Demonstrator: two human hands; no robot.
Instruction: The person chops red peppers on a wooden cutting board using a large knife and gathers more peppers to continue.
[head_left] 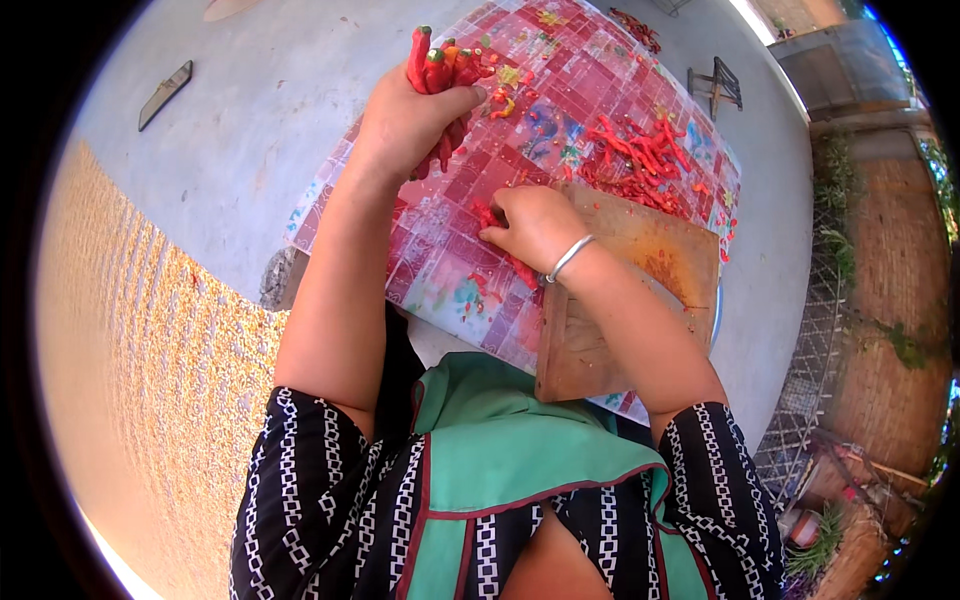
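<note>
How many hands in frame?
2. The left hand grips a bunch of red chilies over the left side of the tablecloth; the right hand is by the upper-left corner of the wooden cutting board. No others show.

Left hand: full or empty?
Full: the left hand is closed around a bunch of red peppers, ends sticking out above the fist and more red showing below.

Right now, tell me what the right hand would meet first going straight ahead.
Past the pepper at the right hand, likely the bunch of peppers in the left hand; depth is unclear.
</note>
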